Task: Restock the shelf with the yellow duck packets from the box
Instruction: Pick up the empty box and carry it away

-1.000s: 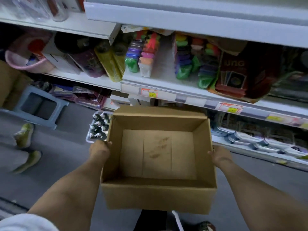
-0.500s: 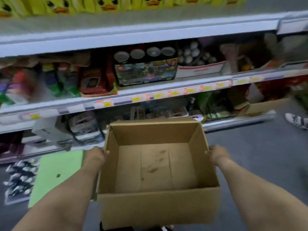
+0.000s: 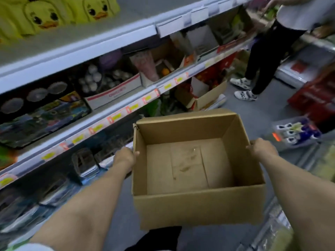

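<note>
Fingers of the left hand (image 3: pixel 126 157) curl round the left wall of the cardboard box (image 3: pixel 199 209), mostly hidden behind it; the right hand (image 3: pixel 262 148) grips the right rim. Yellow duck packets (image 3: pixel 45 17), blurred and cut off, stand on the top shelf (image 3: pixel 130 13).

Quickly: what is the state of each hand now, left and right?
Left hand: grips the left wall of the open brown cardboard box.
Right hand: grips the right wall of the same box.
</note>
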### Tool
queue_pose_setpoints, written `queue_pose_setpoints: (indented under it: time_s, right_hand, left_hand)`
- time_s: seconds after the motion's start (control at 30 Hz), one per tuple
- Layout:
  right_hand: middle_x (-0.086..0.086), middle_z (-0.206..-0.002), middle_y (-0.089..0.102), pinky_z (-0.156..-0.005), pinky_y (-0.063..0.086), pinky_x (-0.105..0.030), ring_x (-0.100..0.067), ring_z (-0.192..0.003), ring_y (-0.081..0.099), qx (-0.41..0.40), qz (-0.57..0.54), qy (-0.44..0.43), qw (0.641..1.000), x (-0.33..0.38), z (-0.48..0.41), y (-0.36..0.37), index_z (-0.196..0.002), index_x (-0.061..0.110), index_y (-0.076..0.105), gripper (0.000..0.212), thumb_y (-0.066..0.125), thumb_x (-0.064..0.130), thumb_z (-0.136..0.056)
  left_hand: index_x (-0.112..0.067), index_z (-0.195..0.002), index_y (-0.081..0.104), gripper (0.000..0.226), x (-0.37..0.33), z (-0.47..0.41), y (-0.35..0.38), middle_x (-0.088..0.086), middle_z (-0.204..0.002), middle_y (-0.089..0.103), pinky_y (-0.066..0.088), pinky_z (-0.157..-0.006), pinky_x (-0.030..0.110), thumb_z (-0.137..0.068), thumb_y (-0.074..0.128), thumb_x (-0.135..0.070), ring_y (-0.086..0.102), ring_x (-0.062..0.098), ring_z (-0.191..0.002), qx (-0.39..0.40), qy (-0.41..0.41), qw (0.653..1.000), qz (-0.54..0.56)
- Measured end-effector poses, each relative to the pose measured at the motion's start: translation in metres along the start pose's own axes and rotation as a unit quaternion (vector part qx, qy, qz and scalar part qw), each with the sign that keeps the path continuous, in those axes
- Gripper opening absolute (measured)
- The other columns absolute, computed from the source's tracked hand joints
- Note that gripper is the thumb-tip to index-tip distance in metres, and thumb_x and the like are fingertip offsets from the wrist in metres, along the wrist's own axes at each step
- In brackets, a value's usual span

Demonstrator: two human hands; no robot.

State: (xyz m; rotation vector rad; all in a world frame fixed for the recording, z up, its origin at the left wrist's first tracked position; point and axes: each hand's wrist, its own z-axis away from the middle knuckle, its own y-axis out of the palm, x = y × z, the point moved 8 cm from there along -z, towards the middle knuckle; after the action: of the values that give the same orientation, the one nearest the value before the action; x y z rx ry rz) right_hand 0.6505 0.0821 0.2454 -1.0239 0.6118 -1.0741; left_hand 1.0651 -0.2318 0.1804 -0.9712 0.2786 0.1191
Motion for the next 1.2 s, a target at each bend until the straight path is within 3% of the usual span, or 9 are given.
queue_pose_setpoints:
  time_s: [0.07,0.27,0.43,0.57,0.67,0.93,1.1,1.2]
  right_hand:
    - [-0.018,-0.112,0.067,-0.075,0.043,-0.034,-0.036,-0.108,0.061,-0.002,-0.002,0.01,1.0,-0.019,-0.027,-0.013,-0.109,0.008,0.067,0.026,0.056,0.029,-0.099]
    - [-0.019,-0.119,0.065,-0.085,0.048,-0.037,-0.037,-0.112,0.06,-0.012,0.009,0.048,0.999,-0.057,-0.116,-0.057,-0.112,0.007,0.065,0.029,0.058,0.03,-0.096]
    - [-0.018,-0.115,0.067,-0.085,0.051,-0.039,-0.036,-0.109,0.061,-0.024,0.005,0.06,0.998,-0.08,-0.185,-0.094,-0.112,0.008,0.067,0.029,0.058,0.03,-0.096]
    - [-0.016,-0.109,0.07,-0.086,0.054,-0.041,-0.035,-0.105,0.064,-0.017,-0.019,0.075,0.997,-0.111,-0.238,-0.108,-0.111,0.01,0.068,0.03,0.06,0.033,-0.094]
    - [-0.016,-0.107,0.07,-0.086,0.054,-0.041,-0.035,-0.104,0.065,-0.02,-0.014,0.064,0.998,-0.125,-0.279,-0.121,-0.108,0.012,0.069,0.026,0.059,0.032,-0.095]
    - [-0.015,-0.112,0.069,-0.085,0.051,-0.037,-0.032,-0.106,0.065,0.026,0.029,0.007,0.999,-0.16,-0.418,-0.157,-0.113,0.01,0.067,0.025,0.055,0.026,-0.099]
    - [-0.015,-0.113,0.068,-0.084,0.05,-0.038,-0.033,-0.105,0.064,0.021,0.05,-0.032,0.998,-0.177,-0.499,-0.201,-0.114,0.012,0.067,0.024,0.056,0.026,-0.098]
    - [-0.017,-0.113,0.068,-0.085,0.051,-0.039,-0.035,-0.107,0.063,0.016,0.062,-0.039,0.997,-0.178,-0.543,-0.223,-0.113,0.012,0.067,0.023,0.055,0.024,-0.097]
  left_hand:
    - [-0.005,-0.091,0.067,0.043,-0.038,-0.021,0.01,0.014,-0.092,0.068,0.048,-0.065,0.033,-0.092,0.059,-0.047,0.064,0.031,-0.084,0.01,0.011,1.0,0.0]
    - [-0.008,-0.09,0.067,0.04,-0.157,-0.084,0.029,0.013,-0.092,0.07,0.057,-0.077,0.039,-0.089,0.063,-0.048,0.067,0.03,-0.083,0.029,0.04,0.999,-0.002]
    - [-0.006,-0.089,0.066,0.036,-0.252,-0.112,0.032,0.014,-0.093,0.068,0.046,-0.066,0.032,-0.092,0.062,-0.041,0.064,0.031,-0.083,0.059,0.059,0.996,0.007]
    - [-0.006,-0.089,0.068,0.038,-0.312,-0.131,0.041,0.013,-0.088,0.069,0.052,-0.066,0.034,-0.091,0.062,-0.044,0.065,0.029,-0.078,0.059,0.06,0.996,-0.013]
    - [-0.007,-0.083,0.066,0.037,-0.354,-0.143,0.058,0.012,-0.083,0.067,0.047,-0.061,0.032,-0.092,0.062,-0.042,0.063,0.027,-0.074,0.059,0.059,0.996,-0.022]
    - [-0.009,-0.082,0.067,0.035,-0.434,-0.143,0.112,0.011,-0.082,0.068,0.058,-0.073,0.038,-0.089,0.065,-0.043,0.066,0.027,-0.072,0.026,-0.03,0.999,0.013]
    - [-0.003,-0.093,0.068,0.04,-0.5,-0.123,0.136,0.015,-0.098,0.069,0.055,-0.082,0.038,-0.092,0.062,-0.043,0.066,0.03,-0.091,0.027,-0.057,0.998,0.015]
    - [-0.001,-0.093,0.069,0.042,-0.528,-0.127,0.15,0.017,-0.098,0.069,0.055,-0.082,0.039,-0.091,0.063,-0.042,0.066,0.032,-0.09,0.035,-0.087,0.994,0.051]
